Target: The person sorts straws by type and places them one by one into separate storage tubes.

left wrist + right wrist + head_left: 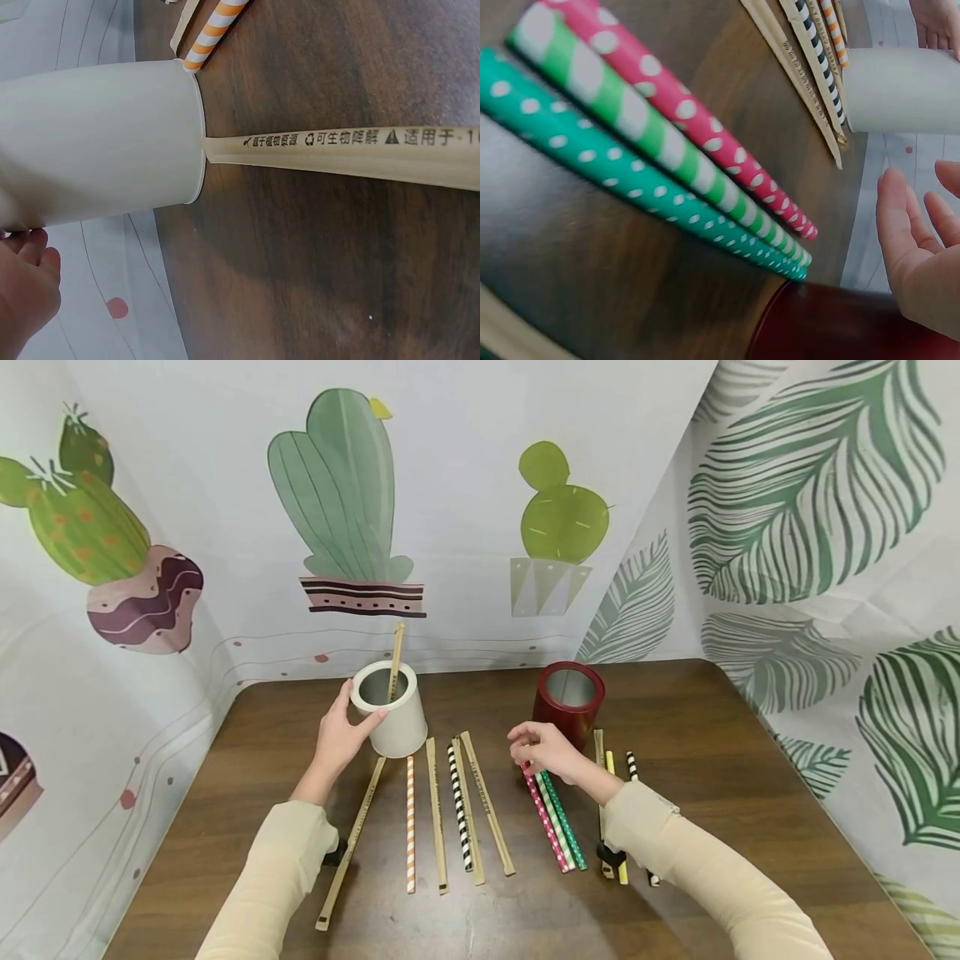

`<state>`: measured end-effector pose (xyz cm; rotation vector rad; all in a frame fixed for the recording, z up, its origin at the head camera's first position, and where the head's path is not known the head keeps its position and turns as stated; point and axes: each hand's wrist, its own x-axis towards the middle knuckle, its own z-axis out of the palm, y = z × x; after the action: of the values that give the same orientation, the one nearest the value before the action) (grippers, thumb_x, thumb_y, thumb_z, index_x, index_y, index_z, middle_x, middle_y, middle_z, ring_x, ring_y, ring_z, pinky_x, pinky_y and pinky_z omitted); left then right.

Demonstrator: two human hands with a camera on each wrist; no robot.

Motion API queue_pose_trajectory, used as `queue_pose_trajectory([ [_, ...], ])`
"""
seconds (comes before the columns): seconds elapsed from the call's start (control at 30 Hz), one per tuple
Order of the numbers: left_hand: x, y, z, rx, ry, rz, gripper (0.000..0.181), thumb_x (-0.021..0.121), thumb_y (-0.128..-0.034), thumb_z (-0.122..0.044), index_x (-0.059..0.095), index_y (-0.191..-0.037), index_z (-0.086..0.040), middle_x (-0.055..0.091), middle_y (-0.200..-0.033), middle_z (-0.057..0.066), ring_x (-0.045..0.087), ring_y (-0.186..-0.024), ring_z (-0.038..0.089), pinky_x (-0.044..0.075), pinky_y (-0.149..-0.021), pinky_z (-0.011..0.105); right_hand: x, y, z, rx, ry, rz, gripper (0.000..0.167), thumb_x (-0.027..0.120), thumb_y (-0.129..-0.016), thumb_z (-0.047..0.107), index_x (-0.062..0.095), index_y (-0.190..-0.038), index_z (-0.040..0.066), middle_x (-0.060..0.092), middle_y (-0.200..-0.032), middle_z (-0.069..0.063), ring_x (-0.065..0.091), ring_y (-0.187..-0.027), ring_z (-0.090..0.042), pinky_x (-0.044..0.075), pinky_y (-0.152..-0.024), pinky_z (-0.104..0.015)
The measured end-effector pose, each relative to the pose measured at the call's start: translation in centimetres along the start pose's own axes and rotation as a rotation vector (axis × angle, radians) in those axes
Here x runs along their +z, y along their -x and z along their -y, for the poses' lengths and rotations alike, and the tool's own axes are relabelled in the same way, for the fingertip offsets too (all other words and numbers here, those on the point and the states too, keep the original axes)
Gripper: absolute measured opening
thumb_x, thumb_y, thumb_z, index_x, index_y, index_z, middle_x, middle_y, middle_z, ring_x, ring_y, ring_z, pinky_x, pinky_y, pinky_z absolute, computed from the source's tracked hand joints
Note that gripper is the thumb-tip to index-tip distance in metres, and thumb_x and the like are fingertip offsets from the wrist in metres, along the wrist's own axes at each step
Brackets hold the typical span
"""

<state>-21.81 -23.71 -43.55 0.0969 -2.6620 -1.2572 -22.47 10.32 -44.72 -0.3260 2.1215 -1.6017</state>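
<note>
My left hand (pixel 339 739) holds the white can (pixel 399 731), its thumb by the front rim and its fingers on the left side. One paper-wrapped straw (pixel 397 652) stands tilted inside that can. Over the table, beside the red can (pixel 567 717), my right hand (pixel 551 749) hangs with loosely bent fingers and nothing in them. Below it lie three paper straws: pink dotted (pixel 686 109), green striped (pixel 660 139) and teal dotted (pixel 622 169). The right wrist view shows the fingers apart from these straws.
Between the cans lie an orange-striped straw (pixel 410 827), a black-striped straw (pixel 459 806) and several wrapped straws (pixel 437 818). Another wrapped straw (pixel 330 150) lies before the white can. Right of the right hand are a yellow straw (pixel 611 768) and another black-striped straw (pixel 632 766).
</note>
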Motion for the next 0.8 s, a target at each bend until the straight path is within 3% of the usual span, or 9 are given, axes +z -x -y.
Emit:
queue_pose_trajectory([
  [0.23,0.0,0.0,0.0,0.008,0.005,-0.005,0.088,0.062,-0.0767,-0.047,0.015,-0.143,-0.012,0.022,-0.145,0.014,0.022,-0.133,0.032,0.022,-0.105,0.050,-1.4,1.9,-1.0,0.010,0.020,-0.004,0.036,0.055,-0.083,0.006,0.047,-0.115,-0.007,0.055,-0.094,-0.020,0.058,-0.082,-0.028,0.053,-0.067,-0.044],
  [0.47,0.0,-0.1,0.1,0.012,-0.007,-0.009,0.089,0.062,-0.0769,-0.047,0.014,-0.143,-0.011,0.022,-0.145,0.015,0.022,-0.133,0.033,0.022,-0.105,0.050,-3.3,3.6,-1.8,0.029,0.018,-0.015,0.038,0.055,-0.082,0.005,0.045,-0.116,-0.010,0.053,-0.100,-0.030,0.059,-0.081,-0.032,0.054,-0.063,-0.037],
  [0.63,0.1,-0.2,0.2,0.005,-0.013,-0.009,0.089,0.062,-0.0769,-0.047,0.014,-0.143,-0.011,0.022,-0.145,0.015,0.022,-0.132,0.033,0.022,-0.105,0.050,-4.7,4.4,-2.6,0.044,0.023,-0.021,0.040,0.056,-0.082,0.006,0.043,-0.116,-0.011,0.053,-0.101,-0.032,0.060,-0.078,-0.031,0.054,-0.064,-0.040],
  [0.8,0.1,-0.1,0.2,0.002,-0.017,-0.009,0.089,0.062,-0.0766,-0.047,0.015,-0.143,-0.010,0.022,-0.145,0.015,0.022,-0.132,0.033,0.022,-0.105,0.050,-5.8,5.1,-3.1,0.083,0.025,-0.061,0.040,0.056,-0.082,0.006,0.044,-0.116,-0.011,0.056,-0.095,-0.024,0.061,-0.076,-0.024,0.054,-0.063,-0.039],
])
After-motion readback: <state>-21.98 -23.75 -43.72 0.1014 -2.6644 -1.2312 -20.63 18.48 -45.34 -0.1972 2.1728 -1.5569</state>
